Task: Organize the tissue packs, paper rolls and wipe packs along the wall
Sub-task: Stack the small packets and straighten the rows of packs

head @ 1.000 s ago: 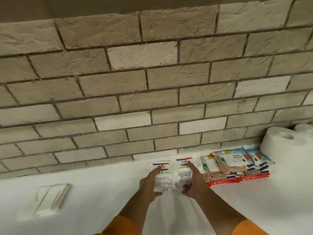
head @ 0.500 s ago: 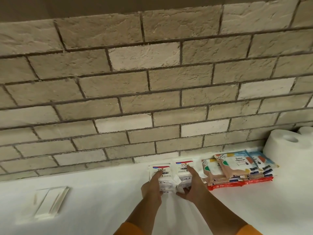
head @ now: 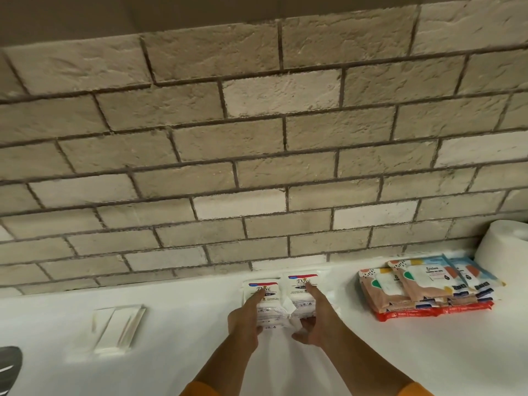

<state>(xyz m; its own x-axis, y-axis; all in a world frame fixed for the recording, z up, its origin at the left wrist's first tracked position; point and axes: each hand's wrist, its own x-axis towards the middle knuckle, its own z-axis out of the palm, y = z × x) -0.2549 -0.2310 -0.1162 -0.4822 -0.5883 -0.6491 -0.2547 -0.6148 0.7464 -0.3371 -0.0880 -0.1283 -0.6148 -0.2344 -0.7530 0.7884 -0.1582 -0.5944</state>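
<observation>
Against wall, 12 o'clock: L pack (head: 264, 300) & R pack (head: 300, 292), both marked "Dove", side by side. L hand (head: 245, 318) grips L pack, R hand (head: 317, 321) pinches R pack, index fingers (head: 258, 294) on labels. Wipe stack (head: 414, 292) at 2 o'clock.

The left hand (head: 245, 321) covers the near left corner of the left Dove pack (head: 267, 298), and the right hand (head: 317, 324) hides the near end of the right Dove pack (head: 300, 292). The fine print on both is too small to read. The paper roll (head: 505, 247) is cut by the right edge, and a dark object (head: 10, 364) by the left edge. The flat white thing (head: 117, 328) on the desk (head: 400, 352) is blurred.
</observation>
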